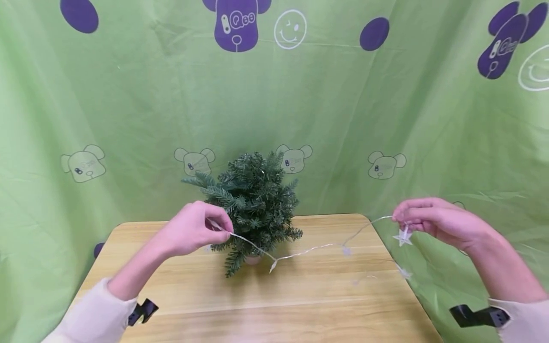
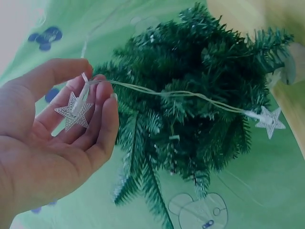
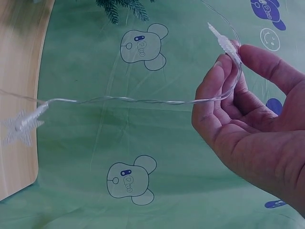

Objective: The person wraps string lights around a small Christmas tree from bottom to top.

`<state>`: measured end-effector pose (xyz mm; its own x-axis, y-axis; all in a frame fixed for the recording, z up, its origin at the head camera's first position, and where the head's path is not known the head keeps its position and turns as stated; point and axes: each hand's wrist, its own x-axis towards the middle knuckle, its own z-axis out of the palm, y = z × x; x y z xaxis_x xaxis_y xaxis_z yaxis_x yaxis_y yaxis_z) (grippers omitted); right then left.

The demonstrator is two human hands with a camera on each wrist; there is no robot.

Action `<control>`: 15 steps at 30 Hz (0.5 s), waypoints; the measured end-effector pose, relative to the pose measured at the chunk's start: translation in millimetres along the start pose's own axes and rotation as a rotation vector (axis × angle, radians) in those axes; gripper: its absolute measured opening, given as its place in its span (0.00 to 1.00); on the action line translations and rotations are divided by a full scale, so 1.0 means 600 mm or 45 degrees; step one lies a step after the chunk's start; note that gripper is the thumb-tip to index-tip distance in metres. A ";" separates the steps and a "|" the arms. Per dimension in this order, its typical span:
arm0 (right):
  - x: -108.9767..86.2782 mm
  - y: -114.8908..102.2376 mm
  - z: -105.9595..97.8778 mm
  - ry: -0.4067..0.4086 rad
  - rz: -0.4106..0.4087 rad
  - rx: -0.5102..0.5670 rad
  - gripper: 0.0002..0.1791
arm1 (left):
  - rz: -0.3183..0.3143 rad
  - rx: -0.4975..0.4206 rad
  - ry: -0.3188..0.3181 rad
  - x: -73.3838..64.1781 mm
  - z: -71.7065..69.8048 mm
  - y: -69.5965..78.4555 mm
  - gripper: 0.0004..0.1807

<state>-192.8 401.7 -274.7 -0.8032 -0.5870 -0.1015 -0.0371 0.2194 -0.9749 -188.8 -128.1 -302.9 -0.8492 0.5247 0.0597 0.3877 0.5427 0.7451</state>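
A string of star lights (image 1: 306,252) runs between the two hands, sagging in front of a small artificial Christmas tree (image 1: 257,200). My left hand (image 1: 197,228) pinches the wire between thumb and fingertips, close by the tree's left side. In the left wrist view a clear star (image 2: 75,112) hangs at that palm, and another star (image 2: 270,121) dangles farther along the wire. Out to the right, my right hand (image 1: 446,221) grips the string near a star (image 1: 403,237) that hangs below its fingers. The right wrist view shows the pinched star (image 3: 224,40) edge-on.
The tree's pale base (image 1: 253,259) stands on a wooden table (image 1: 300,305), mostly hidden by branches. A green curtain (image 1: 321,95) printed with bears surrounds the table at the back and sides. One more star (image 1: 404,272) hangs low near the table's right edge.
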 end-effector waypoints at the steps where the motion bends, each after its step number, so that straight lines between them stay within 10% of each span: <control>1: 0.000 0.001 0.000 -0.007 -0.004 0.005 0.20 | 0.007 0.016 0.005 0.001 0.006 0.002 0.03; 15: -0.002 0.003 0.001 0.004 0.002 0.011 0.19 | 0.148 0.297 0.066 0.023 0.090 0.003 0.06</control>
<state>-191.5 402.4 -276.6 -0.8049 -0.5844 -0.1029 -0.0303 0.2136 -0.9765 -180.5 -84.3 -336.6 -0.8091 0.5612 0.1746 0.5509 0.6206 0.5580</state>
